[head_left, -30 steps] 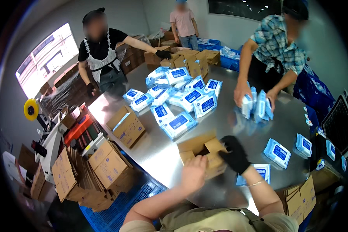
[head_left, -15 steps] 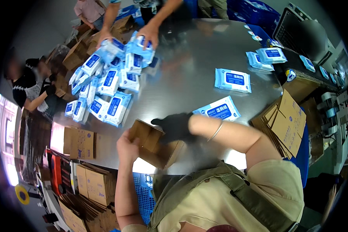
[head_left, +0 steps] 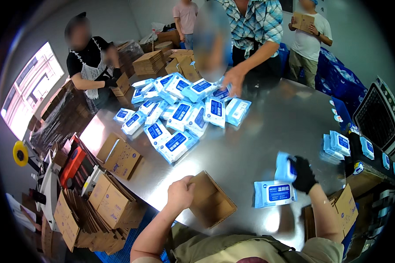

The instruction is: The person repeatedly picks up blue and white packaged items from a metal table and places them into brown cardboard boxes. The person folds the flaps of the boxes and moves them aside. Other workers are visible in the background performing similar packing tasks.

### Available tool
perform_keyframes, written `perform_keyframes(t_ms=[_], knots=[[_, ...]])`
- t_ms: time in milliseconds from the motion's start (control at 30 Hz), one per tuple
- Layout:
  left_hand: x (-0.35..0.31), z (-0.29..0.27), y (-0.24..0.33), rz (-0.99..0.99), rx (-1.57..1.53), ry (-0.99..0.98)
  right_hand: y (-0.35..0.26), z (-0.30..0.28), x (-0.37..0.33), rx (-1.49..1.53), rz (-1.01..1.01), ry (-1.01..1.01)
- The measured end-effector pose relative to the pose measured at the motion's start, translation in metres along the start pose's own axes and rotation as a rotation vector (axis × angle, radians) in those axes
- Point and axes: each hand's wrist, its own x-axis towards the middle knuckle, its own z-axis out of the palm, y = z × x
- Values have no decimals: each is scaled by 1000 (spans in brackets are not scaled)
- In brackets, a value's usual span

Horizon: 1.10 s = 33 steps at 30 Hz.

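Head camera, looking down at a shiny metal table (head_left: 267, 131): the person's bare left hand (head_left: 180, 193) is clenched on the left rim of an open cardboard box (head_left: 213, 204), which sits at the near edge of the table with its mouth tipped up and toward the right. The right hand (head_left: 303, 174), in a black glove, is closed around a blue wipes pack (head_left: 285, 166) held upright just above the table, its long axis roughly vertical. That held pack lies to the right of the box and a little farther away, so the box opening is left and near of it; the right hand is the nearer one to it. A second, flat wipes pack (head_left: 274, 193) lies on the table between box and gloved hand, long axis running left to right. A large heap of packs (head_left: 180, 114) covers the far left of the table, where other people work, and flattened cartons (head_left: 105, 210) are stacked below the table's left edge.
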Motion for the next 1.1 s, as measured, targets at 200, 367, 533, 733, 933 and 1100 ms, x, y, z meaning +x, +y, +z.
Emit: perform_keyframes(t_ms=[200, 367, 533, 733, 933, 1100], knots=[[-2, -11, 17, 16, 58, 13, -84, 6, -66, -157, -146, -203], [1, -5, 13, 24, 59, 28, -53, -14, 20, 112, -62, -687], [1, -4, 11, 23, 134, 47, -42, -3, 52, 58, -92, -388], [0, 12, 37, 21, 203, -61, -51, -20, 51, 310, 233, -143], [-14, 15, 39, 40, 180, -136, -162, -72, 24, 1110, -96, 346], [-19, 27, 12, 164, -13, -177, -226, -51, 9, 151, -284, -51]])
